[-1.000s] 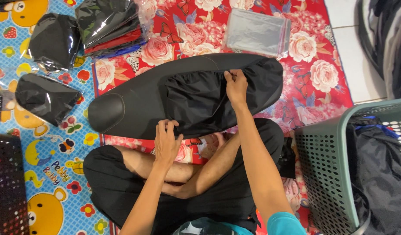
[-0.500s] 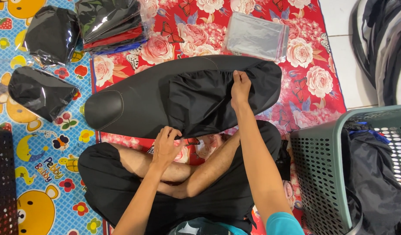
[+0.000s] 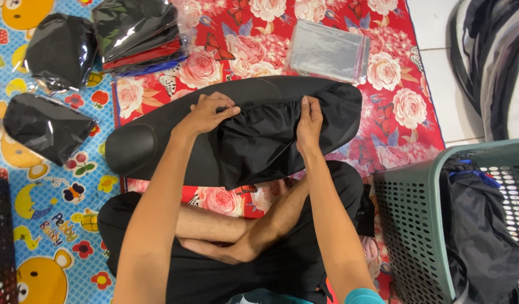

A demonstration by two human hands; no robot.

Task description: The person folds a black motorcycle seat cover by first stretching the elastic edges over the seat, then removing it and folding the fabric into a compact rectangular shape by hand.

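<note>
Long black padded seat (image 3: 158, 141) lying across a red flowered mat (image 3: 394, 112), long axis left to right, rounded nose pointing left.

Black fabric cover (image 3: 259, 141) drapes its right half. Left hand (image 3: 206, 112) pinches the cover's upper edge, fingers clamped; right hand (image 3: 309, 125) presses it, fingers together. A clear plastic bag (image 3: 327, 50) lies beyond.
</note>
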